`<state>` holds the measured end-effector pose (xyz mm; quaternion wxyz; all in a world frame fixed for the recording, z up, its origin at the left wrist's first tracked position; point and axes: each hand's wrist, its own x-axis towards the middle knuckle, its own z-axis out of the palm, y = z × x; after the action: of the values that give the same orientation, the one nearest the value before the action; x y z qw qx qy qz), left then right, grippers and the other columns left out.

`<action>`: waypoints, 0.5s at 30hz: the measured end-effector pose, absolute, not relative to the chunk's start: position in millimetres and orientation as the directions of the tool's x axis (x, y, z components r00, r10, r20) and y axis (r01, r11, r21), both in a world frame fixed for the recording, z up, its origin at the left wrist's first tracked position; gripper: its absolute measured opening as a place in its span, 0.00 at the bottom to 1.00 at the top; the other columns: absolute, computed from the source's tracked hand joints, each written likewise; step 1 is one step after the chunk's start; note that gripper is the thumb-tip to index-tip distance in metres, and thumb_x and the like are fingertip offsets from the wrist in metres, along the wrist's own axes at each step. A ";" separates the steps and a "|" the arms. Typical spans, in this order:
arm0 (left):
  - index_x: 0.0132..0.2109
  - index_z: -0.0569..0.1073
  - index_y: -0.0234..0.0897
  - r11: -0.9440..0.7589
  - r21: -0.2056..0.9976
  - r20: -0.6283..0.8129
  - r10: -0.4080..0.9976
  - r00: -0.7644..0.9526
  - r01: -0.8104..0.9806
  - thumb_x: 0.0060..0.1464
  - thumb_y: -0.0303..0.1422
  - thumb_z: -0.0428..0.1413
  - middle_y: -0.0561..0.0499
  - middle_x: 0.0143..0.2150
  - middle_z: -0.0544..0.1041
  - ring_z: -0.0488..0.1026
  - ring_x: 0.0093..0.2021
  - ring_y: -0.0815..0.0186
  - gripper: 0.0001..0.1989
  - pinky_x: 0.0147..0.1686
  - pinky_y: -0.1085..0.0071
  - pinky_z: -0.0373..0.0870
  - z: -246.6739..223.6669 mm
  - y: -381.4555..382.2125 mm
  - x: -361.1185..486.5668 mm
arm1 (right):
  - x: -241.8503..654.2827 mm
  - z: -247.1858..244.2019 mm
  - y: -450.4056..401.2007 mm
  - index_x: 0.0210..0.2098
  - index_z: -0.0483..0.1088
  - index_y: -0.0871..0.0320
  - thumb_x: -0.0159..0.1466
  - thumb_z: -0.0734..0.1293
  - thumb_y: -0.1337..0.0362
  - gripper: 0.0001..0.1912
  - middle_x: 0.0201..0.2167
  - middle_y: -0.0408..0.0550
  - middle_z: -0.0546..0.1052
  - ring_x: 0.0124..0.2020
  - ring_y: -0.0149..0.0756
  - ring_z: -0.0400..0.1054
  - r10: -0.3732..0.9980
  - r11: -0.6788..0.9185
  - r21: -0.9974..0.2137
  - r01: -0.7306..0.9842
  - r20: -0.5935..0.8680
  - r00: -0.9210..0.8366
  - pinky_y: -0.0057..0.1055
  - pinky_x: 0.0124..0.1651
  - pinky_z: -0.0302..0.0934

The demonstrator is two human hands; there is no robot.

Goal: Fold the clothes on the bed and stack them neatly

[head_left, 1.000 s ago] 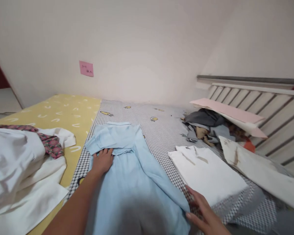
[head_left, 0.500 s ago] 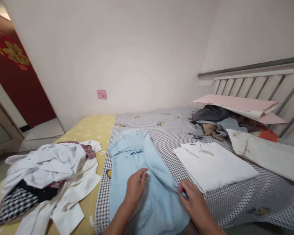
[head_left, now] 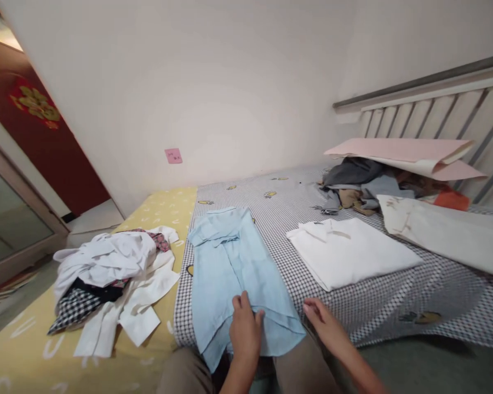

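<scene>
The left hand (head_left: pixel 245 331) rests on the hem of a pale blue shirt (head_left: pixel 232 268), which lies lengthwise at 12 o'clock on a gingham sheet (head_left: pixel 373 312); whether it pinches the cloth cannot be told. The right hand (head_left: pixel 325 323), fingers spread wide and holding nothing, sits just beside the shirt. A folded white shirt (head_left: pixel 349 253) lies at 1 o'clock, a heap of white clothes (head_left: pixel 110 262) at 10 o'clock.

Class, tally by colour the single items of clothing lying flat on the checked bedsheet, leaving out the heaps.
Light blue shirt: 1
White folded shirt: 1
Off-white cloth with brown marks: 1
Total: 3
</scene>
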<state>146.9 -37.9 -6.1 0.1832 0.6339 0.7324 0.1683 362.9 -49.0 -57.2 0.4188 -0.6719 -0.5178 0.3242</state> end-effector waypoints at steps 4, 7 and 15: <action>0.57 0.68 0.34 0.171 0.440 -0.091 0.985 -0.145 0.882 0.66 0.38 0.47 0.39 0.55 0.75 0.76 0.50 0.57 0.18 0.43 0.67 0.67 -3.2 -30.5 154.9 | 339.5 -79.1 -38.5 0.47 0.68 0.54 0.57 0.57 0.47 0.25 0.42 0.53 0.81 0.43 0.47 0.77 0.992 -0.087 -0.929 0.360 -0.047 0.120 0.42 0.46 0.69; 0.45 0.74 0.39 0.161 0.451 -0.100 0.987 -0.129 0.878 0.67 0.38 0.43 0.44 0.42 0.81 0.78 0.46 0.59 0.15 0.43 0.68 0.67 2.5 -25.2 156.6 | 344.5 -83.9 -39.8 0.48 0.69 0.50 0.56 0.58 0.57 0.21 0.42 0.51 0.82 0.42 0.49 0.77 0.992 -0.081 -0.827 0.556 -0.016 0.122 0.45 0.46 0.68; 0.48 0.78 0.43 0.074 0.400 -0.408 0.907 0.105 0.914 0.54 0.35 0.57 0.39 0.45 0.83 0.79 0.49 0.48 0.14 0.51 0.48 0.71 -28.3 -25.1 138.9 | 350.8 3.1 27.6 0.53 0.74 0.47 0.61 0.57 0.66 0.25 0.62 0.52 0.71 0.58 0.51 0.68 0.858 0.065 -0.357 0.932 0.497 0.131 0.53 0.58 0.61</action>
<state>138.9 -25.1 -28.3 0.2993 0.6804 0.6689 -0.0058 350.8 27.6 3.1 0.3181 -0.6813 -0.6568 -0.0581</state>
